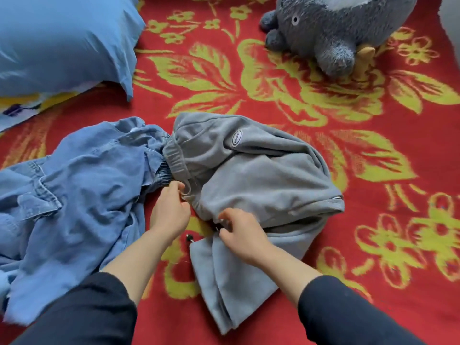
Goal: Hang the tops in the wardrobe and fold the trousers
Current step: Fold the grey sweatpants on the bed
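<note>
Grey sweat trousers lie bunched in the middle of the red flowered blanket, one leg stretching toward me. My left hand pinches the waistband's drawstring loop at the trousers' near left edge. My right hand pinches the grey fabric at the near edge, where the leg folds under. A crumpled blue denim garment lies to the left, touching the grey waistband.
A blue pillow sits at the far left with a patterned cover under it. A grey plush toy rests at the far right. A small black cord end lies on the blanket between my hands.
</note>
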The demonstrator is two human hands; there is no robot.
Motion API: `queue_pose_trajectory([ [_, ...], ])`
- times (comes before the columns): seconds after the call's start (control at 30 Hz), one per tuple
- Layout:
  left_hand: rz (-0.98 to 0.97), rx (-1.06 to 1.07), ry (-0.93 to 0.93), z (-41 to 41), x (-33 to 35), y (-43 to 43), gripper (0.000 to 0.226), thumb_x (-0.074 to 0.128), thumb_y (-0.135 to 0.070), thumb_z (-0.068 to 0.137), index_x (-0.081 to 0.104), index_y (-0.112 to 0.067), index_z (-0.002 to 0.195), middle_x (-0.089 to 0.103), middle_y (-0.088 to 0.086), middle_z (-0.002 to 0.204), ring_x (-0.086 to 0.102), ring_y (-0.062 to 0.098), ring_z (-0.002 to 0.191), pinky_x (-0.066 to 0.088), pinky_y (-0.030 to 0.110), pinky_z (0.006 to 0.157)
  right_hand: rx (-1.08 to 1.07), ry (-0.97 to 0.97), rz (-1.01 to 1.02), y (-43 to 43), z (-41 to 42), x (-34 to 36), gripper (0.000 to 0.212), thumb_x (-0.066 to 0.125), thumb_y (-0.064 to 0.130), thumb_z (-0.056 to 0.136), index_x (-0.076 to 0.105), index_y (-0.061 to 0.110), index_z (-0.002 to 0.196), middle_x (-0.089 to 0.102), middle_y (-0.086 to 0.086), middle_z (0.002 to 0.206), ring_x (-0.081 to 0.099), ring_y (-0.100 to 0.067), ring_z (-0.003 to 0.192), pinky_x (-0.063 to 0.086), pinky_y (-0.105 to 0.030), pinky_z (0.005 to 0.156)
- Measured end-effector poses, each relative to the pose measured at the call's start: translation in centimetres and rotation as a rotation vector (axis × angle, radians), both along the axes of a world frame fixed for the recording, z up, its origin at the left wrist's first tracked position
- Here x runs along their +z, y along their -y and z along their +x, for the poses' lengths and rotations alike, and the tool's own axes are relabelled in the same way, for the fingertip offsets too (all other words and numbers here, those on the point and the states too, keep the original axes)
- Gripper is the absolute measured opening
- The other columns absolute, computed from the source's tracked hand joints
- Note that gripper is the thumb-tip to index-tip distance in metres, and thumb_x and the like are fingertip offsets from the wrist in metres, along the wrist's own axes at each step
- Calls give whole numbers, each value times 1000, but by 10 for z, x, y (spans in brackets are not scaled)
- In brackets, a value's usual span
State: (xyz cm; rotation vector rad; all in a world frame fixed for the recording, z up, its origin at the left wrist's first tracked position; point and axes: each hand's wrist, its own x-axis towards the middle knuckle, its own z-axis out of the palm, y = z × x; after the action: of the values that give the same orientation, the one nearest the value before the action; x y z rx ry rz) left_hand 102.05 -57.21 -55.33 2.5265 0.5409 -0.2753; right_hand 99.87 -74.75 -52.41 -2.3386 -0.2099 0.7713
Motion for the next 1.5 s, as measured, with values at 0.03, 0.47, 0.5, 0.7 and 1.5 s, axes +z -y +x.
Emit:
queue_pose_trajectory([
  [0.03, 69, -75, 28, 6, -3, -3, 52, 49, -2, 82, 44, -21, 130, 48, 9, 130, 48, 30, 116, 41, 38, 83, -14, 9, -25, -7, -1, -6, 43, 53, 17, 88, 50, 12, 130, 54, -9, 128, 51, -28, 117, 40, -33, 97],
  [0.47, 708, -595, 28, 96, -40, -51, 53, 47, -16, 93, 33, -35, 141, -10, 3, 160, -8, 29, 146, 14, 47, 111, -234, -13, -538, -49, 25, -68, 91, 66, 53, 80, 14, 16, 145, 13, -20, 145, 32, -41, 121, 37, -50, 95],
  [0.5, 651, -592, 32, 94, -41, -51, 47, 47, -14, 92, 41, -32, 134, -2, 2, 160, -6, 28, 146, 14, 47, 111, -267, 44, -553, -49, 23, -70, 74, 62, 46, 84, 22, 16, 139, 18, -20, 142, 36, -40, 118, 39, -48, 92],
  [0.7, 304, -628, 124, 79, -16, -50, 19, 52, -3, 86, 61, -9, 102, 53, 9, 123, 35, 27, 135, 31, 52, 101, -450, 150, -333, -11, 26, -36, 31, 51, 17, 87, 38, 12, 114, 46, -17, 116, 53, -42, 104, 42, -43, 78],
  [1.5, 547, -215, 151, 17, 459, 39, 28, 45, -2, 87, 65, -3, 107, 70, 15, 102, 69, 27, 95, 50, 34, 81, -876, 639, -453, 192, -34, 421, 30, 52, 19, 81, 57, 4, 107, 58, -16, 110, 60, -39, 100, 47, -42, 85],
])
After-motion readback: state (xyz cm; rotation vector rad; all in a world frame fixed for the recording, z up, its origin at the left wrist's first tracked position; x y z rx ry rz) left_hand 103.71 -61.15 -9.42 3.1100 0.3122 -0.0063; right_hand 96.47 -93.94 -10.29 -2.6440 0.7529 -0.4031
